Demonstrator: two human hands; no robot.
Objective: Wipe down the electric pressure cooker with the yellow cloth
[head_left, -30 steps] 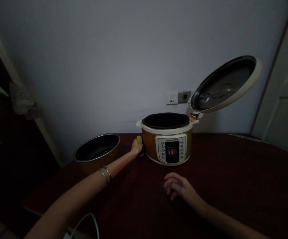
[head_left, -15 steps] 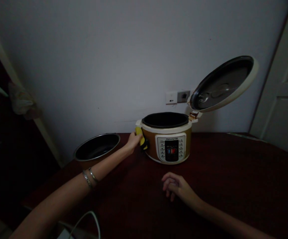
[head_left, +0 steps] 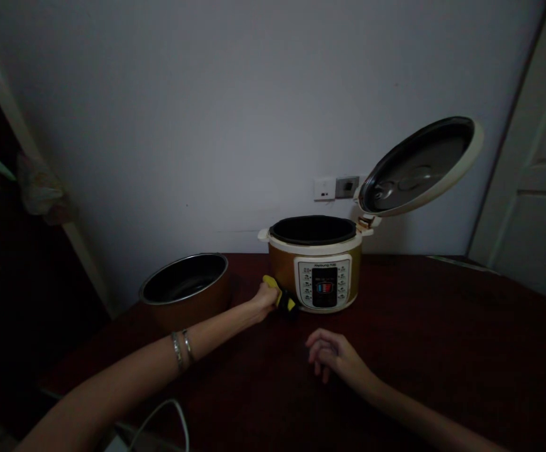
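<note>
My left hand (head_left: 264,297) is closed around a yellow sponge (head_left: 281,296) and presses it against the lower left side of a gold and white electric cooker (head_left: 317,263). The cooker stands on a dark red table (head_left: 442,339) with its hinged lid (head_left: 418,166) raised to the right and a dark empty cavity showing. My right hand (head_left: 332,355) rests on the table in front of the cooker, fingers loosely curled, holding nothing. Two bangles ring my left wrist.
A removed inner pot (head_left: 185,287) sits on the table left of the cooker. A wall socket (head_left: 337,187) is behind the cooker. A white cord (head_left: 164,420) loops at the table's near edge. A white door (head_left: 531,207) stands at right, dim shelving at left.
My left hand slid the yellow sponge from the cooker's upper left side, up near the rim, down to its lower front-left base. My right hand stayed nearly still.
</note>
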